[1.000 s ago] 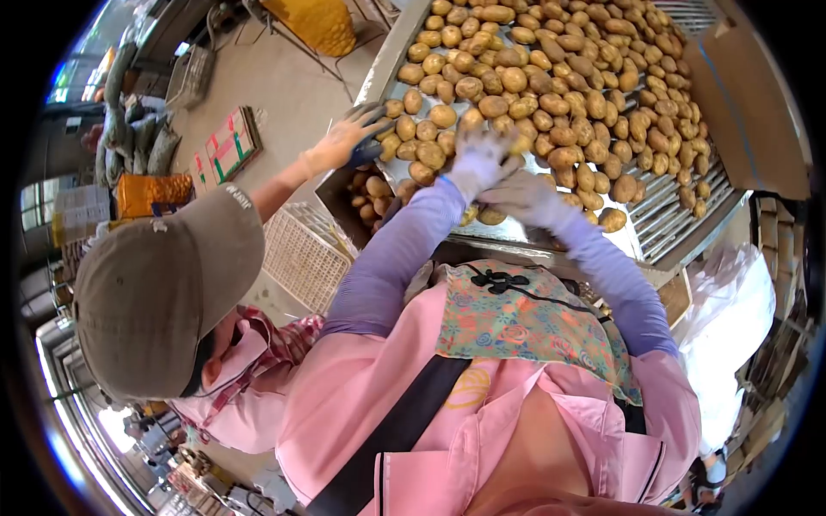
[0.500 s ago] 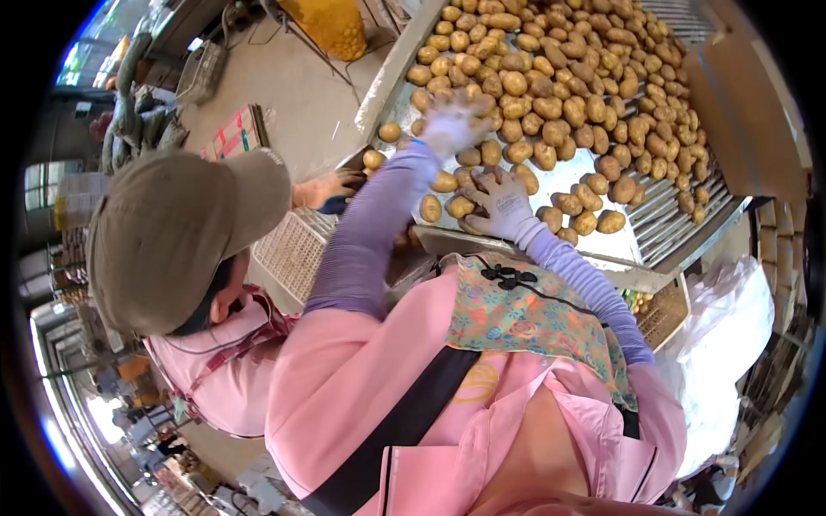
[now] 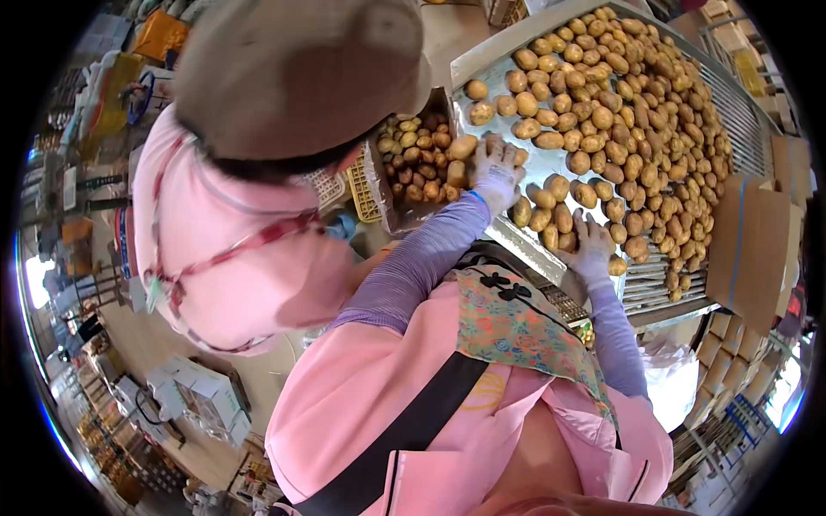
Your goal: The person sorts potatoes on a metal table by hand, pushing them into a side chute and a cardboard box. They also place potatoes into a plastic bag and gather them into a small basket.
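Many yellow-brown potatoes (image 3: 650,163) lie on a sloping metal table (image 3: 551,165). My left hand (image 3: 497,176), in a pale glove, is at the table's left edge with its fingers spread. Beside it, two potatoes (image 3: 457,174) are at the rim of a lined box (image 3: 375,185) that holds more potatoes. Another potato shows by my left fingertips. My right hand (image 3: 592,251), gloved too, rests at the near edge, fingers apart, touching or very near several potatoes. Its palm is turned down, and what lies under it is hidden.
A co-worker in a brown cap (image 3: 301,69) and pink top leans in close at my left. Metal bars (image 3: 650,284) form the table's right part. A cardboard flap (image 3: 748,249) stands at its right end. A yellow crate (image 3: 363,193) sits beside the box.
My view has turned left, bringing the potato-filled box into sight. My left hand has come back from the pile to the table's left edge. The co-worker has leaned in nearer.
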A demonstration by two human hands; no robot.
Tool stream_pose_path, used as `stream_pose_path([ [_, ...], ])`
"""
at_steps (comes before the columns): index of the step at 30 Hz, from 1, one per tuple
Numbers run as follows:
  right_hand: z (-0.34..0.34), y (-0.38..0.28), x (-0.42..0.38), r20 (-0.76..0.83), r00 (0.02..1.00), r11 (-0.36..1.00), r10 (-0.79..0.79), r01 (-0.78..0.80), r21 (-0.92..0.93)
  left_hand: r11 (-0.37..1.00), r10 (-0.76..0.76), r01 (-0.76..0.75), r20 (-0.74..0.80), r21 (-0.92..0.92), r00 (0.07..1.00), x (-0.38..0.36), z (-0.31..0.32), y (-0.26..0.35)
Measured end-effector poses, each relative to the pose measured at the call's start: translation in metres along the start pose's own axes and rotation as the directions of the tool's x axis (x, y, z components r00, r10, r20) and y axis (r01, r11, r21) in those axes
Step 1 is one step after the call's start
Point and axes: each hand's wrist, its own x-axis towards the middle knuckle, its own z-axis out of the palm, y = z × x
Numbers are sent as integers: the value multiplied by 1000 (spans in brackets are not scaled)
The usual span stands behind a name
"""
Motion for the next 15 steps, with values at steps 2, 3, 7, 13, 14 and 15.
stream_pose_path([
  [2, -5, -21, 33, 68, 995, 989, -77, 67, 133, 994, -106, 106, 21, 0, 994, -8, -13, -16],
  [3, -5, -33, 47, 21, 992, 974, -127, 121, 193, 981, -188, 186, -57, -47, 980, -16, -16, -19],
  [7, 1, -96, 106, -99, 937, 906, -334, 348, 239, 946, -274, 201, -301, -253, 913, -74, -38, -17],
  [13, -4, -178, 174, -246, 831, 758, -499, 556, 341, 872, -431, 290, -336, -394, 838, -207, 4, 24],
  [14, 0, -181, 177, -234, 819, 743, -524, 574, 345, 832, -486, 349, -261, -432, 834, -231, 14, 33],
  [15, 4, -178, 181, -223, 808, 722, -545, 587, 366, 769, -561, 428, -179, -475, 808, -258, 32, 42],
])
